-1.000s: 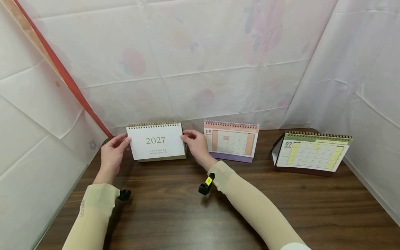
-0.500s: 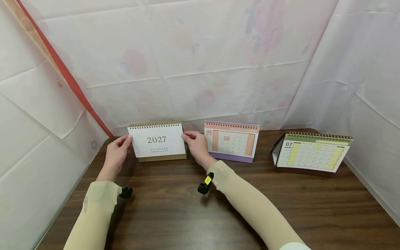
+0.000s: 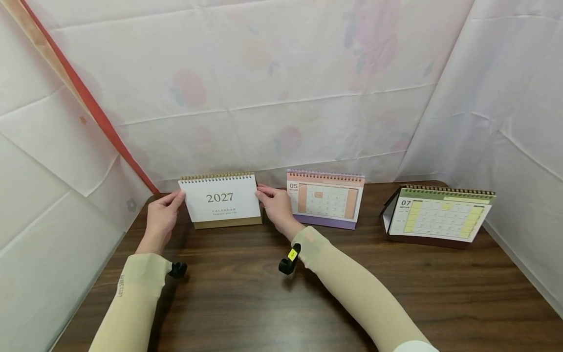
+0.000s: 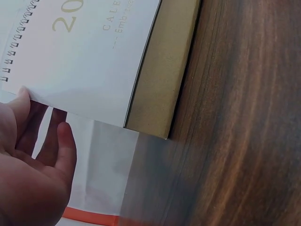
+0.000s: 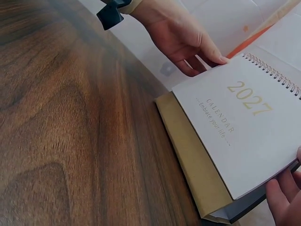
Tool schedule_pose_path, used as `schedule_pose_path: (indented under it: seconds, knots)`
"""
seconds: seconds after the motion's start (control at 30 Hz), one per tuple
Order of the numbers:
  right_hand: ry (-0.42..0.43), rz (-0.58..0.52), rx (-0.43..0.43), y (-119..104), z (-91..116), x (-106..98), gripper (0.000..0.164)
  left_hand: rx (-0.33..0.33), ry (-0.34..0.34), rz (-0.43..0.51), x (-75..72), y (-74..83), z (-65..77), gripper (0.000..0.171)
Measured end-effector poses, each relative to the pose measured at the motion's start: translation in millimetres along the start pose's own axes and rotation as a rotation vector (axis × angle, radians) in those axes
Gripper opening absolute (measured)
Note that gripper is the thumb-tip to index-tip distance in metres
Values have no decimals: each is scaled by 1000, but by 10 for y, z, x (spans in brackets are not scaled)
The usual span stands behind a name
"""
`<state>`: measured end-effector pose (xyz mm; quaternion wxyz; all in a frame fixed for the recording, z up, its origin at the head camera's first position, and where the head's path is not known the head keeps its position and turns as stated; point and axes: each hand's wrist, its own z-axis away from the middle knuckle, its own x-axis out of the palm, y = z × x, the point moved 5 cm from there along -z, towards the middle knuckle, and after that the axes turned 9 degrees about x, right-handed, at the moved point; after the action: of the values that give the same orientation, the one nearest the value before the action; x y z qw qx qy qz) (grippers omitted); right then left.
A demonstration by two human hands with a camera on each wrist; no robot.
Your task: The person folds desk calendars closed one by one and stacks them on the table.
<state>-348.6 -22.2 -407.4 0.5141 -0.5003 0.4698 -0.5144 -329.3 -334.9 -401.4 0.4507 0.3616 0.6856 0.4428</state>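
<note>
A white desk calendar marked 2027 stands tilted back on the table, with a gold base and spiral binding along its top. My left hand pinches its left edge near the upper corner, thumb on the front page and other fingers behind. On the opposite side my right hand holds the right edge between thumb and fingers. In the right wrist view, the fingers of that hand reach behind the page edge at the lower right, beside the dark inner side of the stand.
A pink and purple calendar showing 05 stands just right of my right hand. Farther right is a green and yellow calendar showing 07, angled on the brown wooden table. Pale printed cloth hangs close behind and at both sides.
My left hand and forearm have shifted slightly right. The white page's lower left edge sits a little higher, showing more of the gold base. My right hand has barely moved.
</note>
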Motion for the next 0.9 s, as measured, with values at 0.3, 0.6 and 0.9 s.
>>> schedule_pose_path:
  seconds: [0.3, 0.6, 0.9]
  knots:
    - [-50, -55, 1, -47, 38, 14, 25, 13, 43, -26, -82, 58, 28, 65]
    - [-118, -89, 29, -185, 198, 0, 29, 17, 44, -38, -202, 246, 149, 63]
    - [-208, -80, 47, -301, 360, -132, 31, 139, -24, -128, -288, 484, 301, 58]
